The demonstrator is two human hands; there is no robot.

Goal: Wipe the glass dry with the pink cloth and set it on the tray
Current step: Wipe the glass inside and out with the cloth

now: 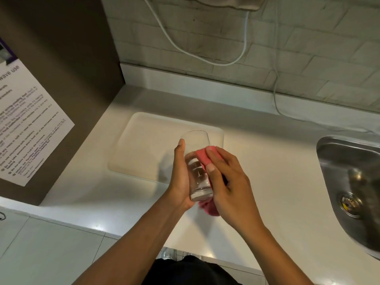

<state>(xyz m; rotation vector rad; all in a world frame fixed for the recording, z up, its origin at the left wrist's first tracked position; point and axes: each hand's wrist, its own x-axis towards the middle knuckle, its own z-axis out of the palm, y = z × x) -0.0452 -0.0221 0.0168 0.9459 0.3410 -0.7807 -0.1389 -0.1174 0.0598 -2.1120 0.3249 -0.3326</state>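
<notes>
Glass point(197, 163) sits tilted in our left hand point(181, 177) above the tray point(144, 145); our right hand point(226, 177) presses the pink cloth point(202, 157) on it. Wet glass could slip if our grip loosens.

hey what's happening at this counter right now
A person is drying a clear glass at a white counter. The left hand holds the glass by its side, tilted with its open end pointing away, while the right hand presses a pink cloth against the other side. The glass is held above the near edge of a pale tray, not yet set down on it. A steel sink sits off to the right.
</notes>
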